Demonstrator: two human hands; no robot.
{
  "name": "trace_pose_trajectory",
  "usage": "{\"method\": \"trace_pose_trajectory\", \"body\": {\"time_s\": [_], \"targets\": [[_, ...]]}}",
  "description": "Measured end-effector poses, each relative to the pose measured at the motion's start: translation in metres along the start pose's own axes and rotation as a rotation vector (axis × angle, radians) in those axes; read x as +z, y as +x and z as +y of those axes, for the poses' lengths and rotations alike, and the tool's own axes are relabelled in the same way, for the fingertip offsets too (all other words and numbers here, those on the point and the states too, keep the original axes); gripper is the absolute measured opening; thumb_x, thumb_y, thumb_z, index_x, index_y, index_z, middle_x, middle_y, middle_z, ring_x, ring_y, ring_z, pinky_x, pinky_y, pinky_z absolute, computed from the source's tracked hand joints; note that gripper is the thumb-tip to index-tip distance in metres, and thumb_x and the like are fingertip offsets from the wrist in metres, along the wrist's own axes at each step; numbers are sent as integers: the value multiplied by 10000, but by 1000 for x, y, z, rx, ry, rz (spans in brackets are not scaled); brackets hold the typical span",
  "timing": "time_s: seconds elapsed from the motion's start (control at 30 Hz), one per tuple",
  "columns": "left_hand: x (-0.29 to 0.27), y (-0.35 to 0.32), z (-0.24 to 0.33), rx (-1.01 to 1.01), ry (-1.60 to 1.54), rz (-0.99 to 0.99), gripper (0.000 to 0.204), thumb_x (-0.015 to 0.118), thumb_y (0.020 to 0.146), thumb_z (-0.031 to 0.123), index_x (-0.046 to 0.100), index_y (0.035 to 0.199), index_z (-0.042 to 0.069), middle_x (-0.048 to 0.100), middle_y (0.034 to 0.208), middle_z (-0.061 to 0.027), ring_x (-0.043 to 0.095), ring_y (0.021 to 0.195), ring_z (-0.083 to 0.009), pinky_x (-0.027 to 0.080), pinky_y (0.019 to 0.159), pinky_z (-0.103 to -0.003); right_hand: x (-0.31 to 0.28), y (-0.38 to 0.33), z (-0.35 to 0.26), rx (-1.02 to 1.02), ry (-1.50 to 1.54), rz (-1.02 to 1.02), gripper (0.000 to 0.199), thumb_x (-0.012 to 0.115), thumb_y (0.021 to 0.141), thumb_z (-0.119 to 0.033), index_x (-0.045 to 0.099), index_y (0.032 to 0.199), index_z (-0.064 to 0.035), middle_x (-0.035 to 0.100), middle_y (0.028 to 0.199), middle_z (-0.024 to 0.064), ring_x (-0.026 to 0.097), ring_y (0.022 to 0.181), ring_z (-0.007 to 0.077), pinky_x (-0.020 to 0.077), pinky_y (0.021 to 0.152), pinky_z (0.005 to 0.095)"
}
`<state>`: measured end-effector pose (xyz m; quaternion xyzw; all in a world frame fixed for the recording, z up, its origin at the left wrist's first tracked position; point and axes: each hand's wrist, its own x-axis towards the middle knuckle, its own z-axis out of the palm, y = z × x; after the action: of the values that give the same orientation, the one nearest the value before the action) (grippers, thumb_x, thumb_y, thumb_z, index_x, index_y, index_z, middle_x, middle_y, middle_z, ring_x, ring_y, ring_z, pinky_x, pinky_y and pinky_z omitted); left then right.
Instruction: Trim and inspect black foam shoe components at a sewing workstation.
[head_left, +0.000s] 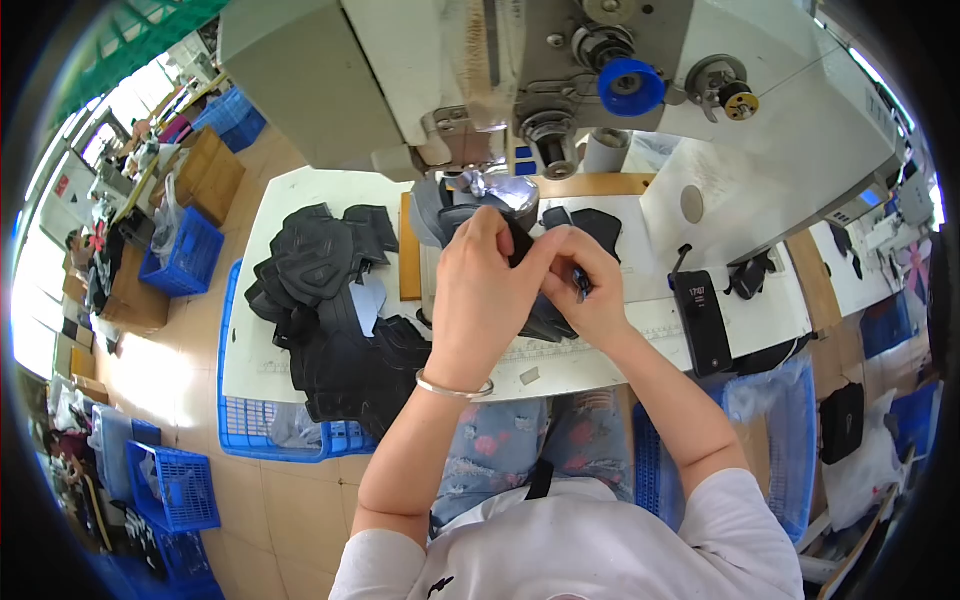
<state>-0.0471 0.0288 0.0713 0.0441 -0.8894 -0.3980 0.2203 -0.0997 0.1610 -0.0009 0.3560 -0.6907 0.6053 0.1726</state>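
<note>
My left hand [483,290] and my right hand [590,285] meet just in front of the sewing machine's lit needle area. Both are closed, with thumbs and fingertips pinching a black fabric piece [520,243] between them. A small dark tool with a bluish metallic glint [580,280] is tucked in my right hand's curled fingers; its kind is mostly hidden. Black and grey material [430,210] lies just beyond my left fingers, by the needle area. To the left, a heap of black cut shoe-upper pieces [318,258] spreads over the white table [250,340].
The sewing machine [780,120] arches over the far side, with a blue knob [631,87]. A black phone [702,322] rests on the table at right. Blue baskets [262,440] stand below the table's left edge, and a lined blue bin [790,440] at right.
</note>
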Motion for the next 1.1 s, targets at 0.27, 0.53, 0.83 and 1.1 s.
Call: {"method": "trace_pose_trajectory", "body": {"time_s": [0.27,0.53,0.83,1.1], "targets": [[15,2,-14,278,89,117,180,631,902,142,551,827,-1,545,818,-138,559,754,-315,437,684,-419,-8,0,5,110,27,-35,301,723,799,-78,677,1096,-75,648,913,82,602,765,218,478,677,315],[28,-1,-41,219,-156,131,129,592,932,76,602,975,-46,576,933,-164,560,862,-318,457,767,-381,-37,10,-24,70,-359,-29,404,706,849,-245,617,1222,-120,609,962,102,641,798,261,514,683,364],[22,-7,-56,109,-430,56,176,554,997,125,572,973,-48,509,884,-18,505,768,-81,491,710,-232,-36,36,-48,-440,-946,-73,355,767,722,-225,697,1066,-169,588,772,-36,595,637,127,467,541,270],[31,-6,-49,118,-430,90,175,552,997,125,568,938,-39,483,848,-19,500,746,-89,496,703,-233,-37,42,-56,-456,-1069,-145,292,762,745,-246,727,1017,-147,604,766,-29,601,637,151,480,565,282]]}}
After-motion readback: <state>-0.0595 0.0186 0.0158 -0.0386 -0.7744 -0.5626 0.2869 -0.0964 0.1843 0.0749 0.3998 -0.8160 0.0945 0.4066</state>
